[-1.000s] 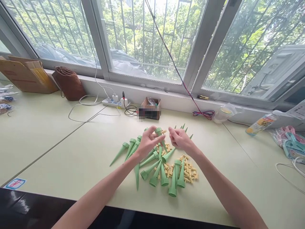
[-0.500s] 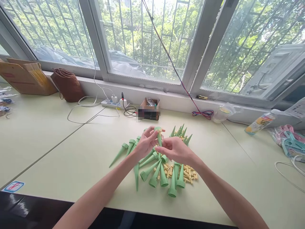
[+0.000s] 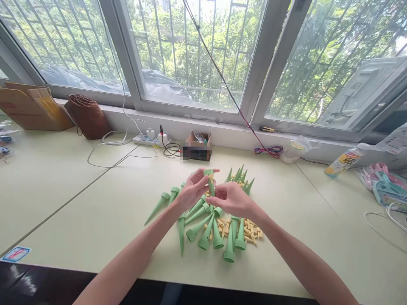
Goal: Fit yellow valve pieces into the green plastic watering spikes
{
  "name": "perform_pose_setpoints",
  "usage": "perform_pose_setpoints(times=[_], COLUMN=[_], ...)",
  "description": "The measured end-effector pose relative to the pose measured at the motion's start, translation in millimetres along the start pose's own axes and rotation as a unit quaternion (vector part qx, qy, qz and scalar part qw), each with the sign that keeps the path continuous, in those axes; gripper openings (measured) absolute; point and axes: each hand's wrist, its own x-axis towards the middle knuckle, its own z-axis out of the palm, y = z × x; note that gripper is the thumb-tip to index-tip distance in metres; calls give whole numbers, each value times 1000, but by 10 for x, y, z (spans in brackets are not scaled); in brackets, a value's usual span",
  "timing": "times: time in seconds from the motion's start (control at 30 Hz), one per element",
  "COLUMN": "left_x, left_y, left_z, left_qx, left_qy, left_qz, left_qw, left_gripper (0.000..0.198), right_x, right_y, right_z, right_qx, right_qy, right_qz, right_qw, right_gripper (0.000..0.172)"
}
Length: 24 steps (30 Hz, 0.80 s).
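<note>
My left hand [image 3: 193, 189] is closed around a green plant watering spike [image 3: 211, 186], its ribbed cap uppermost. A small yellow valve [image 3: 210, 178] shows on the spike's side just below the cap. My right hand [image 3: 231, 197] is at the spike's lower part, fingers curled and thumb crossing in front of it; the exact contact is partly hidden. Below the hands lie several loose green spikes [image 3: 229, 243] with caps pointing various ways. Among them is a pile of yellow valves [image 3: 251, 231]. Behind my right hand, more green spikes [image 3: 249, 186] stick up with yellow pieces between them.
Along the window sill stand a cardboard box [image 3: 34, 108], a brown drawstring bag [image 3: 87, 116], a power strip [image 3: 146, 140] with cables and a small open box [image 3: 199, 146]. To the right are a plastic cup [image 3: 294, 150], a bottle [image 3: 345, 161] and teal plastic items [image 3: 386, 190].
The held spike has turned or tilted slightly, so its yellow valve shows more clearly. My left index finger now stretches out past the cap. The view has shifted slightly.
</note>
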Motion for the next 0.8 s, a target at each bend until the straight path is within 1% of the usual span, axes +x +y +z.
perform_pose_setpoints(times=[0.17, 0.3, 0.43, 0.6, 0.7, 0.8], left_x=[-5, -7, -10, -5, 1, 2], left_y=[8, 11, 28, 55, 38, -1], left_z=[-10, -11, -11, -8, -4, -4], left_qx=[4, -6, -4, 37, 73, 100], left_qy=[-12, -17, -30, -40, -33, -20], left_qz=[-10, -12, -8, 8, 14, 20], left_qw=[1000, 1000, 1000, 998, 997, 995], left_gripper=[25, 22, 24, 30, 37, 36], right_x=[2, 1, 3, 23, 40, 57], right_y=[-2, -22, -20, 10, 29, 54], right_z=[11, 19, 31, 37, 44, 62], right_qx=[-9, -14, -6, -14, -25, -31], right_qy=[12, 26, 30, 40, 43, 40], right_qz=[-7, -11, -13, -4, 4, -1], right_qw=[1000, 1000, 999, 999, 999, 999], right_gripper=[42, 42, 42, 45, 43, 41])
